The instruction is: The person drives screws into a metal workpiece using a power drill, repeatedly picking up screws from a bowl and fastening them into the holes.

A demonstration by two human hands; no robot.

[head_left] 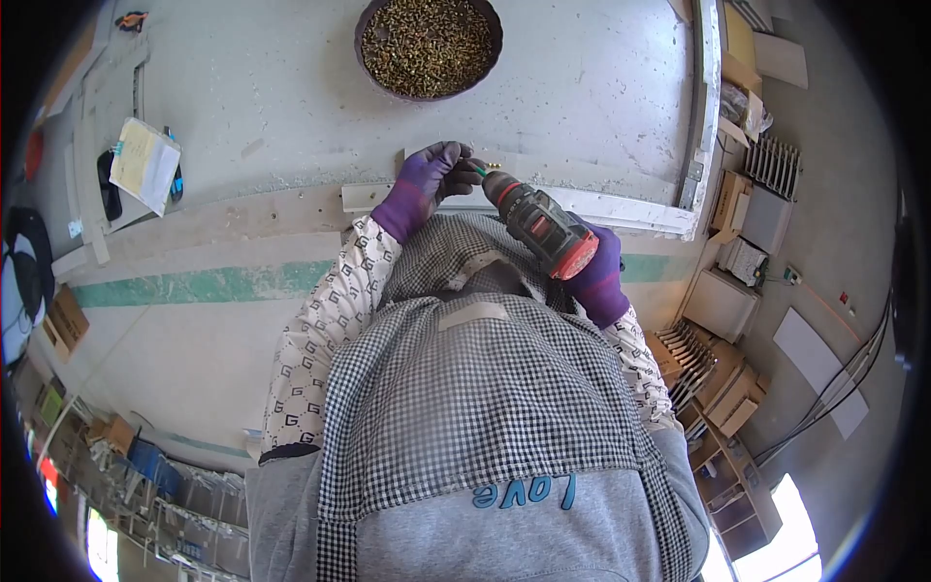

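Note:
My right hand (pixel 603 281), in a purple glove, is wrapped round the handle of a black and red cordless drill (pixel 539 225). The drill's nose points up and left, and a thin green-tinted bit (pixel 478 170) sticks out of it. Close by that tip, my gloved left hand (pixel 438 179) has its fingers bent together; whatever lies between them is too small to make out. Beneath both hands runs a pale metal bar (pixel 621 210) along the table's near edge. A few brass-coloured bits (pixel 495 165) lie just past the drill's nose.
A dark brown bowl (pixel 361 60) full of small brass-coloured fasteners stands farther back on the pale worktable (pixel 262 78). On the left lie a notepad (pixel 145 165) and an orange-black clamp (pixel 131 20). Cardboard boxes (pixel 727 204) and metal racks (pixel 773 167) fill the floor at right.

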